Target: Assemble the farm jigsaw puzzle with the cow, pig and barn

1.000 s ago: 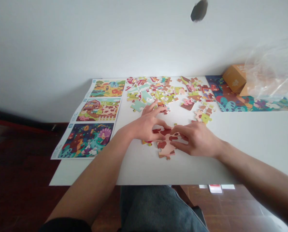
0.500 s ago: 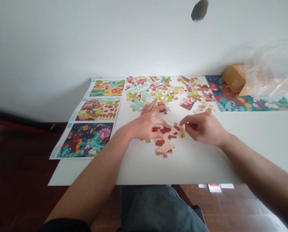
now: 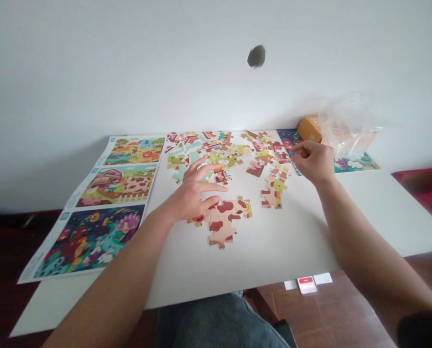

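Note:
My left hand [image 3: 192,191] hovers open above the white table [image 3: 274,246], its fingers spread. Its fingertips are close to a small loose jigsaw piece [image 3: 221,177], and its lower edge is next to a joined block of cream-and-brown cow-patterned puzzle pieces [image 3: 223,220]. A red-and-yellow piece [image 3: 197,219] lies partly under that hand. My right hand [image 3: 312,162] is at the far right of the loose puzzle pieces [image 3: 205,154], with its fingers closed together. No piece shows in them. A shorter joined strip of pieces [image 3: 273,191] lies below it.
Several printed picture sheets [image 3: 116,186] lie along the table's left side. Behind my right hand are an orange cardboard box [image 3: 309,129], a clear plastic bag [image 3: 346,126] and another picture sheet [image 3: 355,163]. A red object [image 3: 421,191] stands beyond the right table edge.
My right hand has left the cow-patterned block and moved to the far right of the pile, its fingers closing. My left hand has shifted toward the pile. The whole view has shifted.

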`<act>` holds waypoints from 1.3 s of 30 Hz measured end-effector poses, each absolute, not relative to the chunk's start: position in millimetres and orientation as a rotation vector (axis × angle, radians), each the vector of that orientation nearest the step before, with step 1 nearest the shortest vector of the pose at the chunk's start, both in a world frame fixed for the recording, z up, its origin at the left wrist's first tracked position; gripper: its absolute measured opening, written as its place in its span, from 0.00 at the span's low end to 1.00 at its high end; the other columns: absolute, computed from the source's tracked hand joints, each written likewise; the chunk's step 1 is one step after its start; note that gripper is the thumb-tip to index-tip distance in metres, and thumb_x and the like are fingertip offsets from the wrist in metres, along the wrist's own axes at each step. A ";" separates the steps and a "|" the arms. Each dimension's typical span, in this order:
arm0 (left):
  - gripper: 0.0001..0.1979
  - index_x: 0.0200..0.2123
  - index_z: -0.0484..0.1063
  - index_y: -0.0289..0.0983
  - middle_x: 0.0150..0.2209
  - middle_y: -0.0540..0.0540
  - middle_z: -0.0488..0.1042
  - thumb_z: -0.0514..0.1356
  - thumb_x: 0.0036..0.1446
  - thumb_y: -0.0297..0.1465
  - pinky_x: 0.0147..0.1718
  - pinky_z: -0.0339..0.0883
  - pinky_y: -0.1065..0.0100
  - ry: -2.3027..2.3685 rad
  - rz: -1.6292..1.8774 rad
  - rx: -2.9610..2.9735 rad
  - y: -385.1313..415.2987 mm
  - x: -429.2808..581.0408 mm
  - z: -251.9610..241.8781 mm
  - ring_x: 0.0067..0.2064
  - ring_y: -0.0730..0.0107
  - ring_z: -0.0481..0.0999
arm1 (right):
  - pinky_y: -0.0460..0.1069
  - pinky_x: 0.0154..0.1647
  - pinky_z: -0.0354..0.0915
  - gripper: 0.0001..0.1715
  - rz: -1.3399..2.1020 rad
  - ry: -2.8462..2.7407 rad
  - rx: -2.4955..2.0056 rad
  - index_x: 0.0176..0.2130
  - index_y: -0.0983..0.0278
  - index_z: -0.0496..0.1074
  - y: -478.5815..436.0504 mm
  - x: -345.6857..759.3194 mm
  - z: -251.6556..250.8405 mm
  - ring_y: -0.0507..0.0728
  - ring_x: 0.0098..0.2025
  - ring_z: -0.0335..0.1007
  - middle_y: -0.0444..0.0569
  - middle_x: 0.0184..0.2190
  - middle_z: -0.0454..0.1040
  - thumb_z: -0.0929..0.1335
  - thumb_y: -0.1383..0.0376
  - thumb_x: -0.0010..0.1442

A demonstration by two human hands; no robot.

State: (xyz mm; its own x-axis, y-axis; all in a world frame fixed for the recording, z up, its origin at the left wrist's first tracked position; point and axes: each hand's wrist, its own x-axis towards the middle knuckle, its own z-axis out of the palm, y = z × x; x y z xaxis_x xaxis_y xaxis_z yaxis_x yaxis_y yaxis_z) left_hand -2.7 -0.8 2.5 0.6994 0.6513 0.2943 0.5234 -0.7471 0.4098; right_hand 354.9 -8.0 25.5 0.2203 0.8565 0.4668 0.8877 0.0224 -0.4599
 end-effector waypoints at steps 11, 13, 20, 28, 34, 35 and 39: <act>0.10 0.43 0.82 0.52 0.67 0.49 0.56 0.65 0.57 0.37 0.66 0.46 0.37 0.829 0.392 2.651 -7.2 1.7 2.2 0.71 0.37 0.38 | 0.46 0.29 0.52 0.27 0.752 -2.564 -1.737 0.44 0.59 0.76 -30.5 323.7 50.5 0.53 0.29 0.67 0.44 0.31 0.75 0.75 0.50 0.46; 0.10 0.42 0.82 0.51 0.67 0.49 0.56 0.65 0.57 0.38 0.66 0.47 0.38 0.845 0.382 2.647 -6.9 0.9 2.5 0.71 0.38 0.37 | 0.47 0.30 0.53 0.28 0.771 -2.609 -1.768 0.44 0.59 0.75 -32.7 316.1 49.7 0.54 0.32 0.69 0.45 0.34 0.77 0.75 0.49 0.46; 0.10 0.43 0.82 0.51 0.68 0.50 0.55 0.66 0.56 0.37 0.66 0.46 0.38 0.877 0.391 2.624 -5.8 -0.4 1.5 0.71 0.36 0.39 | 0.47 0.31 0.54 0.27 0.770 -2.653 -1.740 0.42 0.59 0.74 -35.6 306.3 49.0 0.55 0.33 0.72 0.44 0.33 0.79 0.74 0.46 0.49; 0.10 0.43 0.82 0.51 0.68 0.48 0.55 0.66 0.57 0.39 0.66 0.45 0.37 0.931 0.427 2.616 -4.8 -0.4 -0.4 0.71 0.36 0.40 | 0.47 0.31 0.55 0.27 0.857 -2.755 -1.517 0.45 0.60 0.73 -49.7 288.1 51.5 0.55 0.32 0.72 0.46 0.32 0.79 0.72 0.45 0.53; 0.08 0.39 0.83 0.48 0.68 0.48 0.55 0.65 0.58 0.38 0.66 0.46 0.38 0.918 0.446 2.621 -5.2 -0.1 -0.7 0.71 0.38 0.41 | 0.48 0.30 0.55 0.28 0.801 -2.846 -1.436 0.46 0.60 0.72 -60.4 274.5 54.6 0.57 0.31 0.72 0.48 0.32 0.79 0.71 0.45 0.54; 0.07 0.39 0.83 0.49 0.68 0.48 0.55 0.65 0.58 0.38 0.66 0.46 0.38 0.917 0.452 2.621 -5.4 0.0 -0.4 0.71 0.38 0.41 | 0.48 0.30 0.55 0.28 0.794 -2.858 -1.436 0.46 0.60 0.72 -61.6 273.4 55.3 0.57 0.31 0.72 0.48 0.31 0.79 0.71 0.45 0.54; 0.07 0.38 0.84 0.49 0.67 0.48 0.56 0.66 0.57 0.39 0.67 0.45 0.40 0.920 0.465 2.625 -6.2 0.3 0.5 0.71 0.38 0.42 | 0.49 0.31 0.55 0.26 0.770 -2.884 -1.458 0.47 0.59 0.71 -65.0 272.9 57.8 0.58 0.31 0.73 0.47 0.29 0.79 0.70 0.46 0.55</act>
